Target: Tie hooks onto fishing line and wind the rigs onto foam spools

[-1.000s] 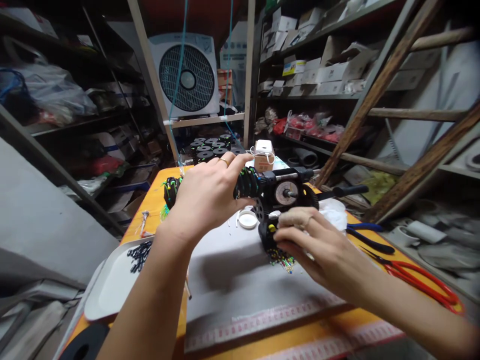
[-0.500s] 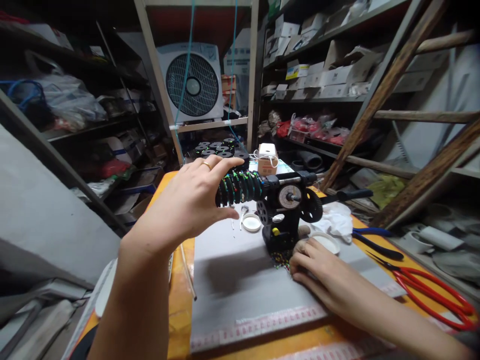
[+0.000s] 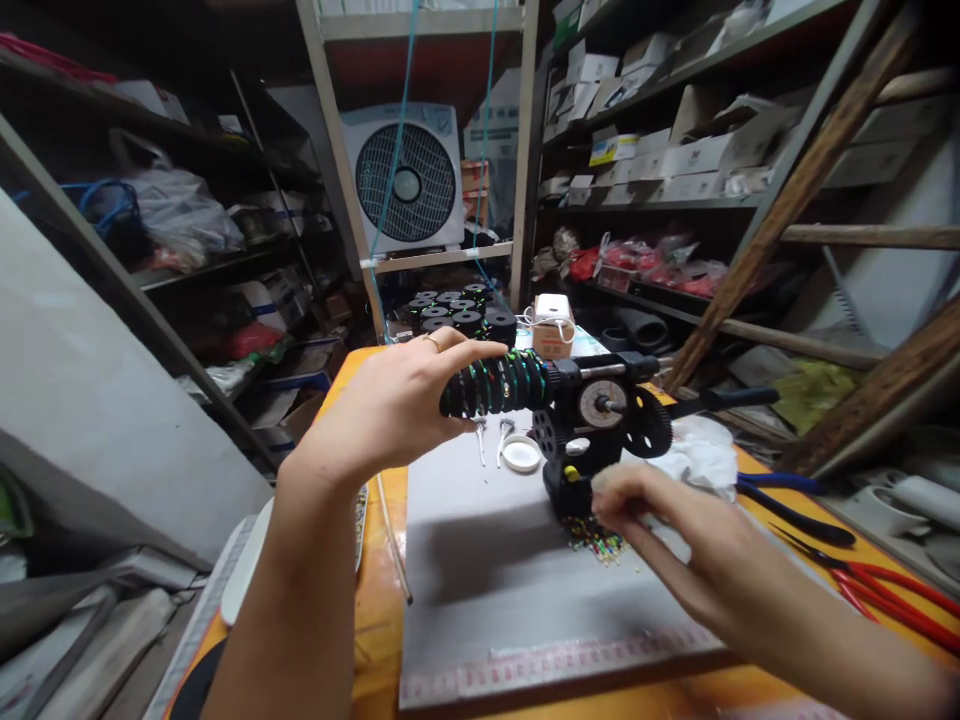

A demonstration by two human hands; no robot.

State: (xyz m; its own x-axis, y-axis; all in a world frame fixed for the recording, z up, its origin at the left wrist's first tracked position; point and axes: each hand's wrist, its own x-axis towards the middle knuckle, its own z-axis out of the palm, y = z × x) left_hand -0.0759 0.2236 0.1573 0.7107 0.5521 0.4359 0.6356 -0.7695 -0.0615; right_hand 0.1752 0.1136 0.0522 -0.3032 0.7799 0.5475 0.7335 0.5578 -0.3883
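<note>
My left hand (image 3: 390,400), with a ring on one finger, curls around the outer end of a black ribbed spool (image 3: 501,385) wound with shiny green and blue wire. The spool sits on the shaft of a black hand-crank winding machine (image 3: 600,440) with gears and a round dial. My right hand (image 3: 682,540) is above the board in front of the machine's base, fingertips pinched together; whatever lies between them is too small to make out. Below it, a pile of tiny multicoloured pieces (image 3: 600,542) lies on the grey board (image 3: 495,600).
A small white dish (image 3: 521,454) stands behind the spool. To the right lie blue-handled pliers (image 3: 795,500), red-handled scissors (image 3: 892,590) and white crumpled plastic (image 3: 697,455). Several black spools (image 3: 457,310) and a white box-like device (image 3: 553,310) are at the back. A thin stick (image 3: 394,540) lies left.
My right hand has risen from the pile of coloured pieces, uncovering more of it. My left hand stays around the spool. The whole view has shifted slightly.
</note>
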